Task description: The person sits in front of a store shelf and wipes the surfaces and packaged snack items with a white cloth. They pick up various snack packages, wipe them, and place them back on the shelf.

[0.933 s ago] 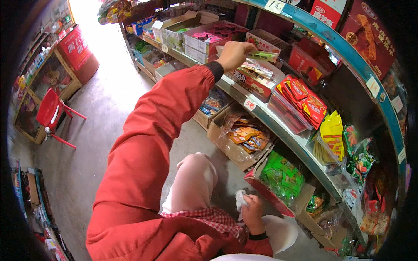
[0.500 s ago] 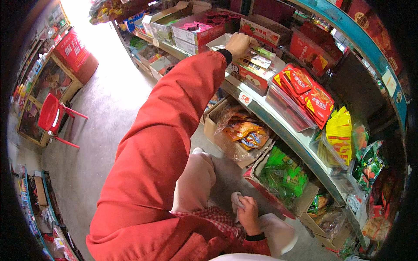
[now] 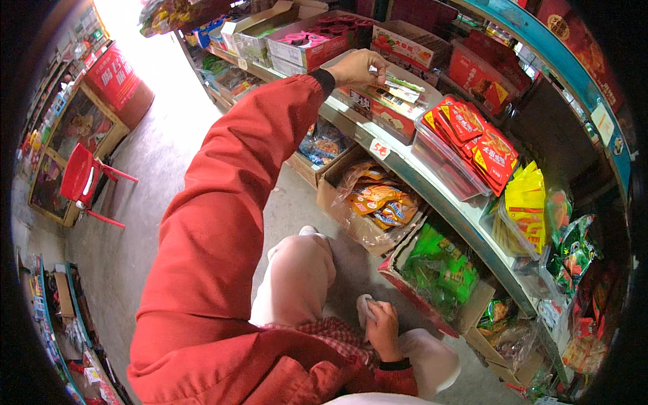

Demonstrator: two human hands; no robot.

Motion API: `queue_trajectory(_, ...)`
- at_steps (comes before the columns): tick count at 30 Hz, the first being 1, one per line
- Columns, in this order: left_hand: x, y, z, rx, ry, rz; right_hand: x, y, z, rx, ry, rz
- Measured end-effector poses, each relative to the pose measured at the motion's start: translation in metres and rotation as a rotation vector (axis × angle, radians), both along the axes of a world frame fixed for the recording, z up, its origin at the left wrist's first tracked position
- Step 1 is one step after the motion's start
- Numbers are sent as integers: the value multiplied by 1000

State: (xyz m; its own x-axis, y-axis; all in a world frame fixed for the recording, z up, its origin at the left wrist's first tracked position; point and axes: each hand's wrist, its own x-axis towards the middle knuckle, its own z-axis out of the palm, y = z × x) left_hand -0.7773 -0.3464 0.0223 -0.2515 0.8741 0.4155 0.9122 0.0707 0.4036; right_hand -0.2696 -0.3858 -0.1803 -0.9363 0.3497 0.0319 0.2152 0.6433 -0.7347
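Observation:
My left hand [image 3: 358,68] reaches over the open snack carton [image 3: 386,115] on the upper shelf. Its fingers are curled together close to the slim green-and-white packets [image 3: 403,88] lying in the carton; whatever they pinch, if anything, is too small to make out. Low down near my knees, my right hand [image 3: 383,331] is closed around a crumpled whitish cloth [image 3: 365,310], partly hidden by the fingers.
Right along the shelf stand a clear tub [image 3: 445,165] of red packets [image 3: 472,135] and yellow packets [image 3: 525,209]. Below are cartons of orange bags [image 3: 381,199] and green bags [image 3: 442,263]. A red chair [image 3: 81,177] stands at left on the concrete floor [image 3: 158,182].
My left hand has shifted a little left over the carton, uncovering more of the packets. The right hand with the cloth has barely moved.

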Motion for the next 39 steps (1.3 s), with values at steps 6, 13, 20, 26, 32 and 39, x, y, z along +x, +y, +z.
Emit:
queue_trajectory(6,13,-18,12,-182,192,-91,1,-1,-3,12,-21,-9)
queue_trajectory(13,20,-6,17,-407,345,-25,0,-1,-3,3,-33,-13)
queue_trajectory(20,5,4,0,-341,359,-49,2,-1,-6,28,-27,-9)
queue_trajectory(26,-7,-17,32,-30,112,-50,6,-2,-8,59,5,-8)
queue_trajectory(32,28,-51,66,296,-369,-78,9,-1,-4,-71,66,-25)
queue_trajectory(39,120,-91,42,535,-733,-14,10,1,39,-326,138,-250)
